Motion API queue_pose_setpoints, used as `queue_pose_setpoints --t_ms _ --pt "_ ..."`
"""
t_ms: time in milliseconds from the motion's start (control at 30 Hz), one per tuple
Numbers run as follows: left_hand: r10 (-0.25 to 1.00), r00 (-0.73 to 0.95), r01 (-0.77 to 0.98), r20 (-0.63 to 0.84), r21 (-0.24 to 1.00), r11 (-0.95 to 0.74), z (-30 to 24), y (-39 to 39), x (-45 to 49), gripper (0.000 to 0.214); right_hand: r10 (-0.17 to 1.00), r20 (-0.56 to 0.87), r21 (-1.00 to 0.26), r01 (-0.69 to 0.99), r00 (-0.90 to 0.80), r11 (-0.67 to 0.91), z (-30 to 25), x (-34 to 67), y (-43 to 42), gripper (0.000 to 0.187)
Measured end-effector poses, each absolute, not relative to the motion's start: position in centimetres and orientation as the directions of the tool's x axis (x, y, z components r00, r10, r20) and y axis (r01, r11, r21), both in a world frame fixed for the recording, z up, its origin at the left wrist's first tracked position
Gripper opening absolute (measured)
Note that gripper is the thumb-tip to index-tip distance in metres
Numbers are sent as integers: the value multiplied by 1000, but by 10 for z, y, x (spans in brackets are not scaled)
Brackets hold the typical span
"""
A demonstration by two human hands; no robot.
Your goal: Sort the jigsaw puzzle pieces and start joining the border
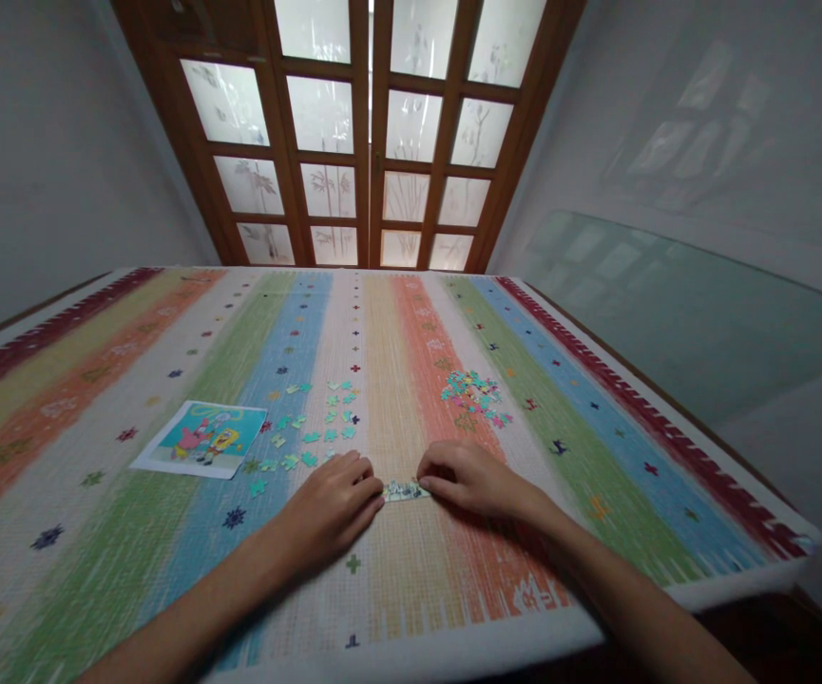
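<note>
My left hand (335,503) and my right hand (464,478) rest on the striped cloth, fingers curled, each pinching one end of a small joined strip of puzzle pieces (405,491) lying flat between them. Loose teal puzzle pieces (311,423) are spread just beyond my left hand. A denser heap of teal and pink pieces (474,394) lies beyond my right hand. A printed cartoon reference picture (202,438) lies flat to the left of the loose pieces.
The table is covered by a colourful striped cloth (132,532) with small cross motifs. Its right edge (738,494) and near edge (453,646) are close. A wooden door with frosted panes (368,133) stands behind the table.
</note>
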State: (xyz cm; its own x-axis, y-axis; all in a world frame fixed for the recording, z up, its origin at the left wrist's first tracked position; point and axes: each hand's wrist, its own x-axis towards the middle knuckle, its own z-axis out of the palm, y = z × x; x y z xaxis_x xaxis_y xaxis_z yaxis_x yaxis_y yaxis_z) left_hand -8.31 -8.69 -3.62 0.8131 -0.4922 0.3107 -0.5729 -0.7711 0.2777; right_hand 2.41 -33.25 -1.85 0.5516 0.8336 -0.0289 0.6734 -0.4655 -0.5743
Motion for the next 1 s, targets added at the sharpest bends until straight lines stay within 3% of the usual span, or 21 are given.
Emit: queue_pose_setpoints --t_ms 767,1000 --pt "-486 826 -556 285 270 -786 -21 -79 -84 14 896 -11 -475 787 443 -394 -5 24 -338 14" --pt "-485 836 -545 258 283 -789 -17 -79 -84 13 904 -36 -502 775 425 -384 -7 24 -338 5"
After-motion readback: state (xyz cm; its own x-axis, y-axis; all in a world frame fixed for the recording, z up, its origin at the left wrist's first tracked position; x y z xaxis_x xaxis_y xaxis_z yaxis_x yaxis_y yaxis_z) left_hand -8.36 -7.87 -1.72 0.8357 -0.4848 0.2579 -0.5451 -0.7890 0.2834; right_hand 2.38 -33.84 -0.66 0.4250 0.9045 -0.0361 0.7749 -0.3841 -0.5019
